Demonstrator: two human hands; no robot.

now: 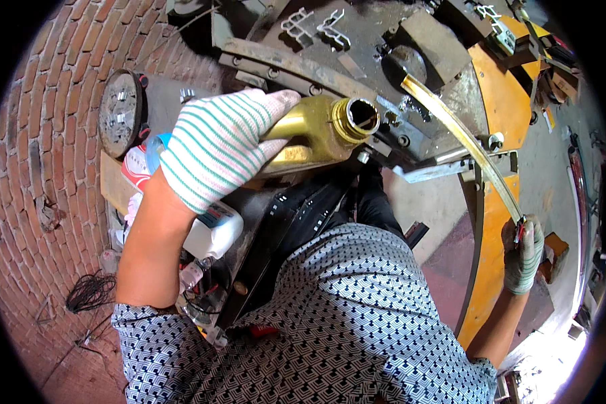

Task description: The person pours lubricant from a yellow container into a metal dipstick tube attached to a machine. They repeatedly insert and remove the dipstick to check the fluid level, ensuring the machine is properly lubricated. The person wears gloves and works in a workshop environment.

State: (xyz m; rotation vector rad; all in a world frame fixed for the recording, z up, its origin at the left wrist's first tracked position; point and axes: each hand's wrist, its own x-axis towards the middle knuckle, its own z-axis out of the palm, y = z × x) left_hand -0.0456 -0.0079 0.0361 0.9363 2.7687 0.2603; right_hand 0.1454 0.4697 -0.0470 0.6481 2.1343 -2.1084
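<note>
My left hand [212, 148], in a white glove with green stripes, grips a gold plastic jug [310, 128] by its handle side. The jug lies tilted above the machine's edge, and its uncapped round neck [362, 116] points right. Out to the right, my right hand [528, 256], in a similar glove, closes around the lower end of a long, curved, yellowish strip [475, 151]. That strip reaches up over the machine bed and has a dark tip [392, 69]; its exact kind is unclear. A small red and silver bit shows at my right fingers.
Dark, oily metal machine parts [424, 64] and cut metal profiles [333, 30] are ahead. Yellow panels [505, 101] stand right. At left are a brick wall [54, 114], a round metal disc [121, 114] and a white bottle [222, 232]. Black cable [91, 293] lies low left.
</note>
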